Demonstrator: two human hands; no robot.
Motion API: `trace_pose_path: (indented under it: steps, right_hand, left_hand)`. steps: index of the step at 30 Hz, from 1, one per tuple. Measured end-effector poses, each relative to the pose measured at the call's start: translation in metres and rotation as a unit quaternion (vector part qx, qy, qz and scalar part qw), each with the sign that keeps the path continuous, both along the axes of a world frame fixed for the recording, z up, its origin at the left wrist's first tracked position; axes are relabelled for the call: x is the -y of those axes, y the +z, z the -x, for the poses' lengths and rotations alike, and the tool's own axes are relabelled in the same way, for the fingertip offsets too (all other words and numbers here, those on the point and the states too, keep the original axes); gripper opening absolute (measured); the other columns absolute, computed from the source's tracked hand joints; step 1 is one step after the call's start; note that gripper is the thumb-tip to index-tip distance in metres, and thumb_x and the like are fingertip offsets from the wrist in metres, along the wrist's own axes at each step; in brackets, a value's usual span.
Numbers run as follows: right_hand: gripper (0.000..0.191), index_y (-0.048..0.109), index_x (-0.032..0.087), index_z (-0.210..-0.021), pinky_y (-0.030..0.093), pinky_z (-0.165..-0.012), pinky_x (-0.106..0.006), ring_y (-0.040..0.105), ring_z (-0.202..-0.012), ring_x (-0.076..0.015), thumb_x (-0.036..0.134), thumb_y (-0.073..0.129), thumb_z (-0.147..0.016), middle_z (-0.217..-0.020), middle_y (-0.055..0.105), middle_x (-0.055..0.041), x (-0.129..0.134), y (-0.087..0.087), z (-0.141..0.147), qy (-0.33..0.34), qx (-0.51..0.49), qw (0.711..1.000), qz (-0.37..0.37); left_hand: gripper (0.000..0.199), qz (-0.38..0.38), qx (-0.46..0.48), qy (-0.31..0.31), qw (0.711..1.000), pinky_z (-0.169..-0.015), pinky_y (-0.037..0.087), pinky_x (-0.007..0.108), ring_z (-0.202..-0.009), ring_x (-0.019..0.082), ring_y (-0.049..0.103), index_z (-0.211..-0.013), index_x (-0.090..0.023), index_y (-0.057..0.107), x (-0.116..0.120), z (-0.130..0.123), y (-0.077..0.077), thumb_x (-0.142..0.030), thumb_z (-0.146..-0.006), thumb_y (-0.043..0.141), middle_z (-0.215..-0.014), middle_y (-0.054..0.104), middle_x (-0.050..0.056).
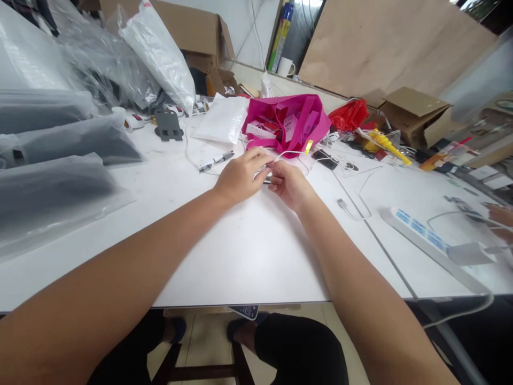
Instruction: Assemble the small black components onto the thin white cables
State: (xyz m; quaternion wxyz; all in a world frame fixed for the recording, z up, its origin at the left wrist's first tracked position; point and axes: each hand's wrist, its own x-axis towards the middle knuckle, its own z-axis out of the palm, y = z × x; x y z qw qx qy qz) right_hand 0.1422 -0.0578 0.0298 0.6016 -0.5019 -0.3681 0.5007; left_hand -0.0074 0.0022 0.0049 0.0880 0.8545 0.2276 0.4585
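Observation:
Over the white table my left hand and my right hand meet fingertip to fingertip. Both are closed in a pinch around a thin white cable, which arcs out above the right hand toward a small yellow tag. A small dark thing shows between the hands, too covered by fingers to name. Just behind the hands lies an open pink bag holding red and white packets. A pen rests on the table left of my left hand.
Sealed plastic-wrapped packages pile up on the left, near a dark phone stand. A white power strip and a loose USB cable lie at right. Another person's hand shows at the right edge. Cardboard boxes stand behind.

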Motion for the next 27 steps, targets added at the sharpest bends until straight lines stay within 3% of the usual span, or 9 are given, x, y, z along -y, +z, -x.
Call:
trace_pose_path:
  steps: [9,16,23,27]
  right_hand:
    - [0.021,0.053,0.023,-0.077,0.034,-0.05,-0.022,0.026,-0.056,-0.0089,0.034,0.068,-0.086,-0.068,0.026,0.0067,-0.0046,-0.0081,-0.0069,-0.008,0.118,0.993,-0.014]
    - [0.027,0.048,0.023,-0.072,0.037,-0.052,-0.022,0.028,-0.055,-0.0089,0.027,0.057,-0.096,-0.068,0.03,0.0055,-0.0051,-0.0092,-0.0024,0.006,0.165,0.986,-0.005]
    - [0.019,0.047,0.022,-0.07,0.036,-0.05,-0.023,0.027,-0.055,-0.0095,0.025,0.059,-0.084,-0.07,0.025,0.0049,-0.0024,-0.0095,-0.0058,0.045,0.131,0.99,0.007]
    - [0.006,0.055,0.022,-0.077,0.034,-0.049,-0.023,0.023,-0.054,-0.0101,0.026,0.059,-0.079,-0.069,0.026,0.0052,-0.0015,-0.0092,-0.0066,0.062,0.135,0.989,0.01]
  left_hand:
    - [0.024,0.066,-0.003,0.002,0.998,-0.1,0.053,0.037,-0.109,0.022,0.069,-0.114,-0.019,0.077,-0.0001,-0.0001,0.0,-0.017,-0.098,0.06,-0.119,0.074,0.007]
    - [0.021,0.091,-0.005,-0.002,0.996,-0.104,0.052,0.039,-0.109,0.023,0.068,-0.111,-0.02,0.078,-0.0032,-0.0015,-0.0035,-0.018,-0.096,0.064,-0.117,0.075,0.006]
    - [0.017,0.123,-0.004,-0.02,0.992,-0.099,0.054,0.039,-0.103,0.024,0.07,-0.105,-0.026,0.081,-0.004,0.0001,-0.0006,-0.022,-0.093,0.069,-0.111,0.078,0.004]
    - [0.017,0.126,-0.013,-0.024,0.992,-0.098,0.054,0.04,-0.102,0.024,0.07,-0.103,-0.025,0.08,-0.0028,-0.0013,-0.0005,-0.019,-0.09,0.071,-0.111,0.078,0.005]
